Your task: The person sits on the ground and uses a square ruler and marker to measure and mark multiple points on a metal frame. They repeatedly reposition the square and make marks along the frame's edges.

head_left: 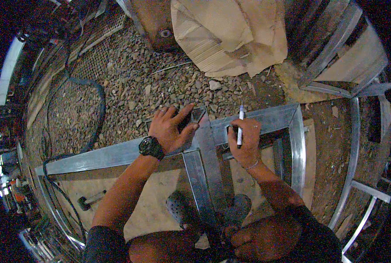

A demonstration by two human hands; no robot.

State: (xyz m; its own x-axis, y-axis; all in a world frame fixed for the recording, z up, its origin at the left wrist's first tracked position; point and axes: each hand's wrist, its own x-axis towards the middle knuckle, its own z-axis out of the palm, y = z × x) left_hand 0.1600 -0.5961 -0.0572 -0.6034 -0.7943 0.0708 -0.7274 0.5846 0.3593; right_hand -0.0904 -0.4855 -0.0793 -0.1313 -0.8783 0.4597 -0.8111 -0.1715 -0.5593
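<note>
My left hand (171,128), with a black wristwatch (151,147) on the wrist, presses a dark square tool (196,116) flat against the metal frame (116,154). My right hand (244,141) grips a white marker pen (240,125) upright, its tip pointing away from me, just right of the frame's upright tube (208,153). Both hands rest on the joint where the long rail meets the crossing tubes.
Gravel (134,83) covers the ground beyond the frame. Crumpled cardboard (230,35) lies at the top. A black cable (96,109) curves at the left. A hammer (90,200) lies on the board below the rail. More metal framing (336,52) stands at the right.
</note>
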